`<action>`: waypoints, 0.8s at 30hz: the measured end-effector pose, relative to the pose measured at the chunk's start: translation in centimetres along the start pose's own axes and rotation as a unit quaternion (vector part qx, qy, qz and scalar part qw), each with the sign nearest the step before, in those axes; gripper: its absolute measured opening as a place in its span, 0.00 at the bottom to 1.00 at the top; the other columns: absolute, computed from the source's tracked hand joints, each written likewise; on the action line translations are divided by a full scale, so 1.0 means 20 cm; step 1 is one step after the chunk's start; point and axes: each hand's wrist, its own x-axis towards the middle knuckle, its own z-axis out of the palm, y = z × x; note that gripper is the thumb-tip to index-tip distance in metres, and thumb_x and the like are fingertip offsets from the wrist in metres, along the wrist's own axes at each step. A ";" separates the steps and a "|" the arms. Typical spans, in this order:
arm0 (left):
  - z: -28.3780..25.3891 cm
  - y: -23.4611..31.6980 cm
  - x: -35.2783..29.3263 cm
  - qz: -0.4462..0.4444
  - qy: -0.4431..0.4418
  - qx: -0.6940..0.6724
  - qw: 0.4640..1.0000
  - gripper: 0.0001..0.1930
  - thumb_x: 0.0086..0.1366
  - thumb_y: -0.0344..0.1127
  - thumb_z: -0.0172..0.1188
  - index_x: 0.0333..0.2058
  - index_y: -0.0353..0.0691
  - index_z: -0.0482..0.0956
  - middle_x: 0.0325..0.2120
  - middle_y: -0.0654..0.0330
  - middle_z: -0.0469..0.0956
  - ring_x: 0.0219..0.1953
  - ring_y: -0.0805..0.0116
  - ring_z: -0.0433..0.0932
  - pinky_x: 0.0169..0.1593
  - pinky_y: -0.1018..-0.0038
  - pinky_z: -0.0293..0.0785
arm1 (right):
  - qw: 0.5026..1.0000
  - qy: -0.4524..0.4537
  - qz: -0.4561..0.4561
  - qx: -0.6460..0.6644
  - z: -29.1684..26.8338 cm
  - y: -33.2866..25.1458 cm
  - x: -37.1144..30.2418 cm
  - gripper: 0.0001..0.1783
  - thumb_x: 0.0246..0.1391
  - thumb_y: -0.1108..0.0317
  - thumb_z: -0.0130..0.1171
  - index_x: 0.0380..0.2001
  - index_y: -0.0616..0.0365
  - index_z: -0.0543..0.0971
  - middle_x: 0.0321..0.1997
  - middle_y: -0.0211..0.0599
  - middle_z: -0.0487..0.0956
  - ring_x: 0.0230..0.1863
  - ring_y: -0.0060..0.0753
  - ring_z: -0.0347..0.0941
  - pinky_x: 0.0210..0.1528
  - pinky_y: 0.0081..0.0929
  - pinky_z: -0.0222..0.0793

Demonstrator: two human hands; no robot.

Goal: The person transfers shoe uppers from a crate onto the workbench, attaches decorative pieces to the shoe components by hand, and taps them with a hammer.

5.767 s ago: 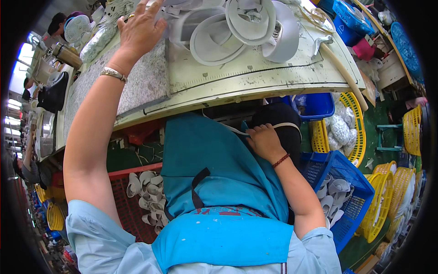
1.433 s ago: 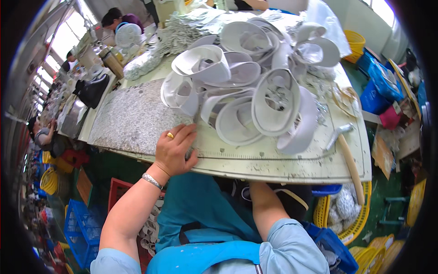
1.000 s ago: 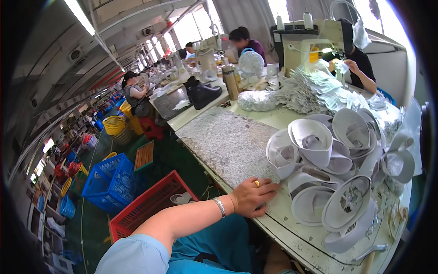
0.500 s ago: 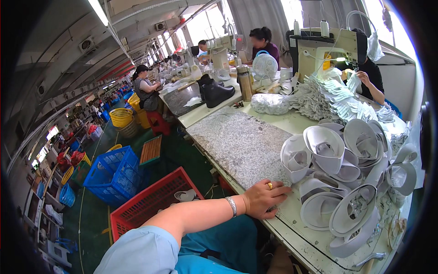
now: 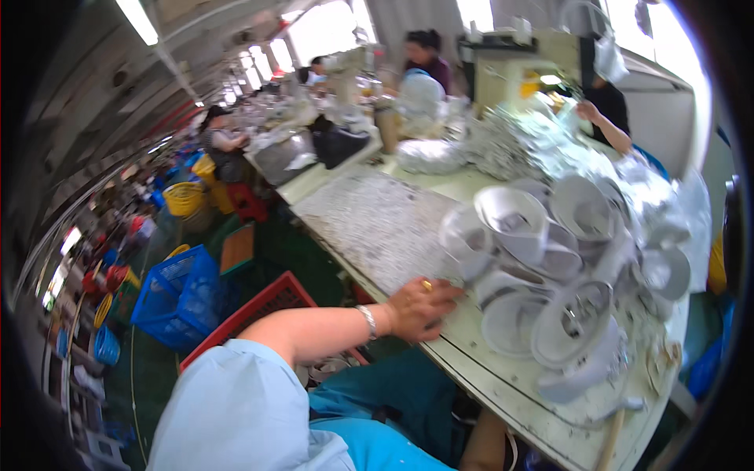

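My left hand [image 5: 422, 311] rests palm down at the table's near edge, its fingers stretched toward a pile of white shoe uppers [image 5: 514, 326]. A ring and a silver bracelet show on it, and nothing is seen in its grasp. Just beyond the fingers lies a grey speckled slab [image 5: 369, 224] set on the pale table [image 5: 503, 400]. The uppers are curved, loop-shaped pieces heaped on the right. My right hand is not visible; a patch of skin shows under the table edge, but I cannot tell what it belongs to. The picture is blurred.
A tool with a wooden handle [image 5: 610, 443] lies at the near right corner. Behind the uppers is a heap of white pieces [image 5: 510, 145], where a co-worker's hand [image 5: 587, 111] is at a sewing machine. Red [image 5: 275, 302] and blue [image 5: 177, 298] crates stand left of the table.
The whole view has shifted, so the table and pile appear further left and higher. My left hand stays at the table edge beside the uppers, with its fingers a little straighter.
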 end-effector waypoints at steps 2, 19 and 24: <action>0.04 -0.02 0.03 0.005 -0.007 -0.019 1.000 0.20 0.43 0.38 0.61 0.38 0.40 0.77 0.54 0.57 0.71 0.54 0.57 0.73 0.47 0.59 0.72 | 0.994 0.105 0.004 -0.024 -0.42 -0.11 -0.21 0.24 0.63 0.53 0.48 0.58 0.49 0.69 0.56 0.35 0.73 0.55 0.34 0.70 0.51 0.32 0.71; 0.00 -0.02 -0.02 0.007 0.046 -0.004 0.999 0.19 0.48 0.34 0.57 0.42 0.40 0.77 0.50 0.55 0.74 0.53 0.50 0.71 0.55 0.60 0.65 | 0.831 0.545 -0.097 0.056 -0.84 -0.59 -1.92 0.22 0.63 0.55 0.48 0.57 0.50 0.70 0.54 0.35 0.74 0.52 0.32 0.72 0.48 0.30 0.73; -0.02 0.05 -0.05 0.028 0.165 -0.100 0.981 0.19 0.47 0.31 0.58 0.41 0.40 0.78 0.46 0.54 0.75 0.51 0.52 0.72 0.54 0.61 0.66 | 0.816 0.565 0.056 -0.107 -0.77 -0.60 -1.99 0.12 0.63 0.66 0.51 0.48 0.56 0.72 0.39 0.30 0.75 0.33 0.25 0.72 0.33 0.26 0.72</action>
